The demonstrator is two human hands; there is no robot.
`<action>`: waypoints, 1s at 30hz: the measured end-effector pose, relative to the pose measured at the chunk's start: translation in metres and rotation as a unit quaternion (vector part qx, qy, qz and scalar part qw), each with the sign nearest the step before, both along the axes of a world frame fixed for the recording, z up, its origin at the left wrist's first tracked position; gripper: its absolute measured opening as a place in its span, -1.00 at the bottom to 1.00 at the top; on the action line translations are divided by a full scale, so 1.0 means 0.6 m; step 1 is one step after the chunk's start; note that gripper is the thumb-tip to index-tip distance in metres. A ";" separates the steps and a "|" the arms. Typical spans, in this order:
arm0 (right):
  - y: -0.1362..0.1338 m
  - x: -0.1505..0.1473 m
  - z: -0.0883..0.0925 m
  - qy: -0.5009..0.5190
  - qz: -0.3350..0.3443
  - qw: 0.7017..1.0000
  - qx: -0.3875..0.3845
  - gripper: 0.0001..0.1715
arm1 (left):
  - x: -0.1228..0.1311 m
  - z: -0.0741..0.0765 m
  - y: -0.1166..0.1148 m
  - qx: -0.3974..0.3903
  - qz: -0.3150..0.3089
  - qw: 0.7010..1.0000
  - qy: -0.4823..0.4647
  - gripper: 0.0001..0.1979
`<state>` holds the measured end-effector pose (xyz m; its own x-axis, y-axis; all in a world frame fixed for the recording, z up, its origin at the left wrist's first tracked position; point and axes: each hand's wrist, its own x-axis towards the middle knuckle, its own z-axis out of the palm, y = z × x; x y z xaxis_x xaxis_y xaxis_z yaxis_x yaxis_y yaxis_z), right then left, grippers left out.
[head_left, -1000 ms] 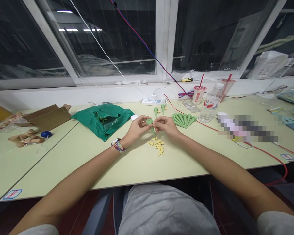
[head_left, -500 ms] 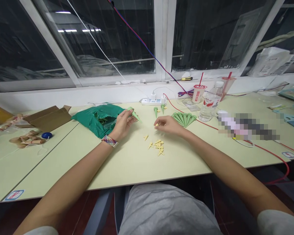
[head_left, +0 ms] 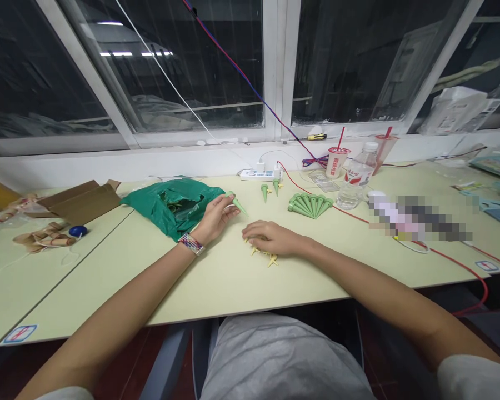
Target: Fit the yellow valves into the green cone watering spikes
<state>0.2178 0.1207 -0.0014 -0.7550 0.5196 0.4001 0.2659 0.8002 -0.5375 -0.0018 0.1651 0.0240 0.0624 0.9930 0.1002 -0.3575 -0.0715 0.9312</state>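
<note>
The left grip [head_left: 215, 218] is closed on a green spike [head_left: 238, 205], a tapered plastic cone pinched at its wide end between thumb and fingers, just right of a green plastic bag [head_left: 170, 208]. The spike's long axis slants across the view, with the wide end up and to the left and the narrow tip down and to the right, pointing toward the right grip [head_left: 272, 238] without touching it.

The right grip lies palm down on the desk [head_left: 233, 294], fingers curled over a small heap of pale yellow pieces [head_left: 271, 260]. A few of these show at the fingertips and below the hand, but the hand hides most of them, so whether it has closed on one cannot be told. The right hand is the nearer to the heap, the left to the spike, and the two hands are close but apart.

Farther along the desk, two more green spikes [head_left: 270, 190] lie just beyond the hands, and a green spike fan [head_left: 310, 205] is spread out to the right. Behind these sit a power strip [head_left: 256, 175], a water bottle [head_left: 356, 180] and a cup with a red straw [head_left: 337, 161]. A cardboard box [head_left: 81, 201] lies open at the left.
</note>
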 end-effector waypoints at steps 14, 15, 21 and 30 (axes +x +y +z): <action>0.008 0.033 0.029 0.040 -0.312 0.927 0.202 -0.75 | 0.026 -0.011 -0.026 0.049 -0.102 0.990 0.088 -0.56; 0.009 0.033 0.029 0.021 -0.311 0.931 0.188 -0.76 | 0.029 -0.012 -0.029 0.055 -0.109 0.987 0.108 -0.55; 0.007 0.034 0.043 -0.057 -0.285 0.952 0.091 -0.87 | 0.034 -0.015 -0.039 0.086 -0.132 0.970 0.185 -0.59; -0.003 0.149 0.041 -0.192 -0.314 0.929 0.032 -0.87 | 0.023 -0.014 -0.027 0.056 -0.128 0.971 0.192 -0.74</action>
